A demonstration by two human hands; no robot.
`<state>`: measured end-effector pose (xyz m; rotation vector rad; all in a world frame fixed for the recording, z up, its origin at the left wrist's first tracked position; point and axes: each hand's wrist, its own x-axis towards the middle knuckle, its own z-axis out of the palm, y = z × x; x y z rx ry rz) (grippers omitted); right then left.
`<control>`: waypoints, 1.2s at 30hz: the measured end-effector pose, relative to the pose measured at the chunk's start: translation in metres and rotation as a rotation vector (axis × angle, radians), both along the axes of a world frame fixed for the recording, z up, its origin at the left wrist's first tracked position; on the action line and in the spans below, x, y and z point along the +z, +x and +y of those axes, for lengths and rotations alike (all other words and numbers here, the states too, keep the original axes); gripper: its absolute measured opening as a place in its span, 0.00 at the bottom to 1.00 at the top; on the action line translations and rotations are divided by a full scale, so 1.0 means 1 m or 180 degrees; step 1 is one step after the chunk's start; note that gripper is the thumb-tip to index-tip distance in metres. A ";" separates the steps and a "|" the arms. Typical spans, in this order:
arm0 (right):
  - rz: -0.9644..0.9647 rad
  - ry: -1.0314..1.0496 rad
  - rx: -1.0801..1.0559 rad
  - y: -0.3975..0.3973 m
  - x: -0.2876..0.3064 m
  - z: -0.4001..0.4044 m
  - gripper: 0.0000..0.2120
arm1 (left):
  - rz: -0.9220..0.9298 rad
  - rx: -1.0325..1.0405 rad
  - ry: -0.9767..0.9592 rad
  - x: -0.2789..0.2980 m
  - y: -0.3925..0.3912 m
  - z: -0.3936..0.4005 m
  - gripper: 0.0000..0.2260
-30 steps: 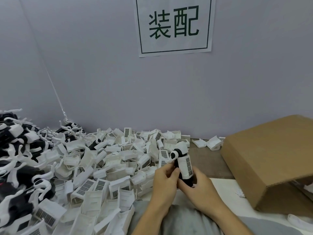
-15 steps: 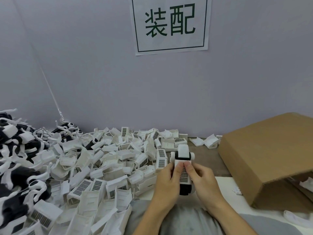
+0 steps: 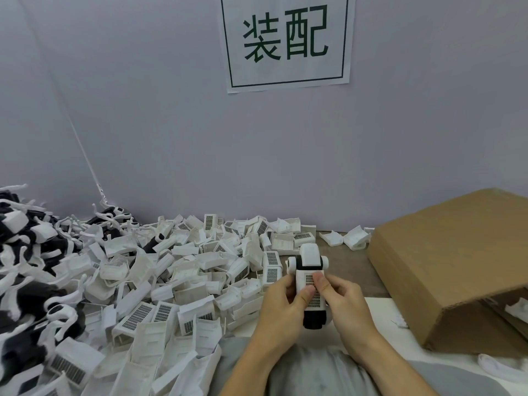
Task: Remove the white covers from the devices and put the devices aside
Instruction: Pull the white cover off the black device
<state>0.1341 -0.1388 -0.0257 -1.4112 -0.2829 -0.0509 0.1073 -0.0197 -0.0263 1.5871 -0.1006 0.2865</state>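
The person holds one device [image 3: 310, 284] upright between both hands, just above the near edge of the worktop [image 3: 368, 278], in front of the lap. The left hand [image 3: 281, 305] wraps around its left side, thumb laid on the grilled face of the white cover [image 3: 304, 281]. The right hand [image 3: 344, 301] grips the right side, its thumb pressed on the same grille just beside the left thumb. The black lower end of the device sticks out below the cover, and a white roller-like head stands above it.

The step in hand looks like sliding or prying the cover off. To do it well, both thumbs should push evenly along the grille while the fingers behind brace the black body, so the cover comes off straight instead of jamming on one side. A steady push is safer than a jerk, since thin plastic may snap.

A heap of loose covers [image 3: 183, 270] fills the worktop to the left, with a pile of stripped devices [image 3: 25, 270] at the far left. A cardboard box [image 3: 445, 267] lies on the right.
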 end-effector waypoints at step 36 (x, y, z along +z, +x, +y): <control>0.0252 0.0027 -0.0679 0.004 -0.002 -0.002 0.11 | 0.0745 -0.0470 -0.3611 0.023 -0.009 0.019 0.14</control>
